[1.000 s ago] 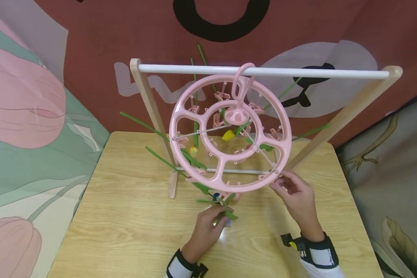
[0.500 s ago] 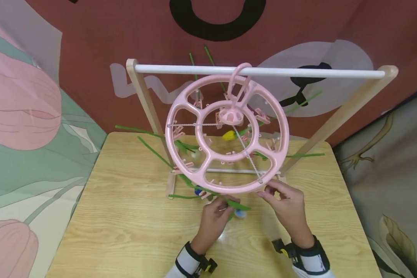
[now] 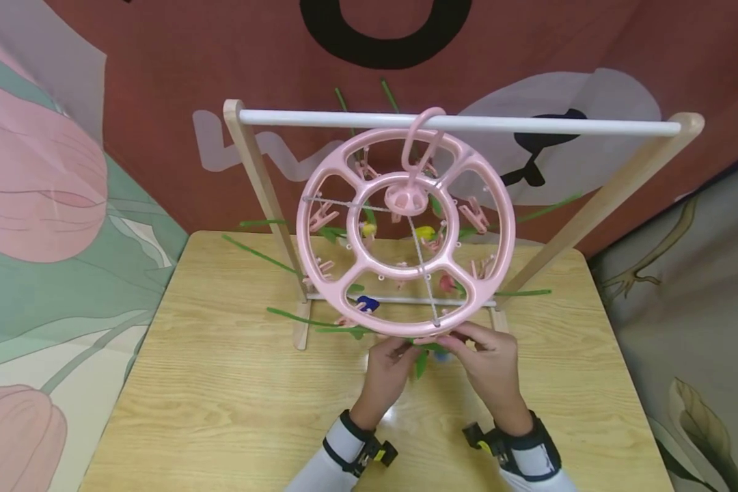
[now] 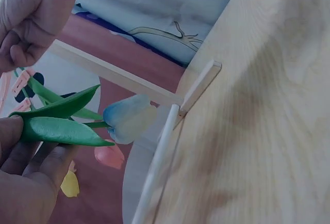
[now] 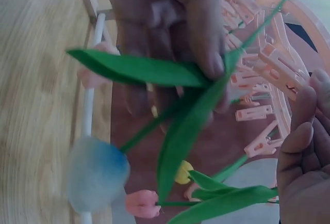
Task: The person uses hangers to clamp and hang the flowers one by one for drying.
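Note:
My left hand (image 3: 386, 376) holds an artificial tulip with a pale blue-and-white head (image 4: 129, 118) by its green stem and leaves, just below the front of a pink round clip hanger (image 3: 393, 328). In the left wrist view the flower head points away from the palm. My right hand (image 3: 488, 369) pinches a pink clip (image 5: 281, 72) at the hanger's front edge. Stem and clip are close together in the right wrist view; whether they touch is unclear. Other tulips, among them a dark blue one (image 3: 367, 303) and a yellow one (image 3: 426, 233), hang from clips around the ring.
The hanger's hook sits over the white bar (image 3: 559, 127) of a rack with wooden legs (image 3: 258, 178). Green stems stick out on several sides. A wooden table (image 3: 221, 396) lies beneath, and printed cloth (image 3: 160, 89) stands behind and at the sides.
The hanger has turned, its front edge shifting left. My right hand has moved left along with it, and my left hand has moved right and up with the tulip, so the hands are now close together.

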The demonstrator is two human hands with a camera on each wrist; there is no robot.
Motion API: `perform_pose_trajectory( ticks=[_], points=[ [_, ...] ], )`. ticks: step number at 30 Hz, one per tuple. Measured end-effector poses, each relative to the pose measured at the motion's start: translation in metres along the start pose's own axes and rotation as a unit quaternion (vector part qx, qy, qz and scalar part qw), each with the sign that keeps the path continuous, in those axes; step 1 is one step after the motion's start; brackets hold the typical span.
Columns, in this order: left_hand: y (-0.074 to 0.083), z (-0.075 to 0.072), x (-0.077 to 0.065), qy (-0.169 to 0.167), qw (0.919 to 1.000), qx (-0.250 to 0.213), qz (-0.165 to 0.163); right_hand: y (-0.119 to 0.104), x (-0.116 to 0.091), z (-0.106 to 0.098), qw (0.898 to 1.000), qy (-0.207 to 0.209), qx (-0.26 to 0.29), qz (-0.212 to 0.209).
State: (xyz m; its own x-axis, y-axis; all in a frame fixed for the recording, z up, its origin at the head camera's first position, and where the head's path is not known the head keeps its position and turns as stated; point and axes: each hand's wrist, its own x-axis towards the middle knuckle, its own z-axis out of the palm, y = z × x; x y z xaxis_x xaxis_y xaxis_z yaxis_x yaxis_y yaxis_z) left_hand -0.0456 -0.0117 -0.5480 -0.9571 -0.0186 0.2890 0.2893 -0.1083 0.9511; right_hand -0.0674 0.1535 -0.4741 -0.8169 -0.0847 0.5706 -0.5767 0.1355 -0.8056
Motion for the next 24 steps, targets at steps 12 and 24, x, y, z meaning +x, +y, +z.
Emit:
perform_pose_trajectory(
  ticks=[12, 24],
  points=[
    [0.0004, 0.0069, 0.0087, -0.005, 1.0, 0.003, 0.002, -0.0025, -0.0006, 0.0031, 0.999, -0.026, -0.02, 0.023],
    [0.0048, 0.0008, 0.0081, -0.011, 0.9978, 0.066, 0.001, 0.0028, -0.002, -0.0005, 0.998, -0.049, -0.035, 0.026]
  ],
)
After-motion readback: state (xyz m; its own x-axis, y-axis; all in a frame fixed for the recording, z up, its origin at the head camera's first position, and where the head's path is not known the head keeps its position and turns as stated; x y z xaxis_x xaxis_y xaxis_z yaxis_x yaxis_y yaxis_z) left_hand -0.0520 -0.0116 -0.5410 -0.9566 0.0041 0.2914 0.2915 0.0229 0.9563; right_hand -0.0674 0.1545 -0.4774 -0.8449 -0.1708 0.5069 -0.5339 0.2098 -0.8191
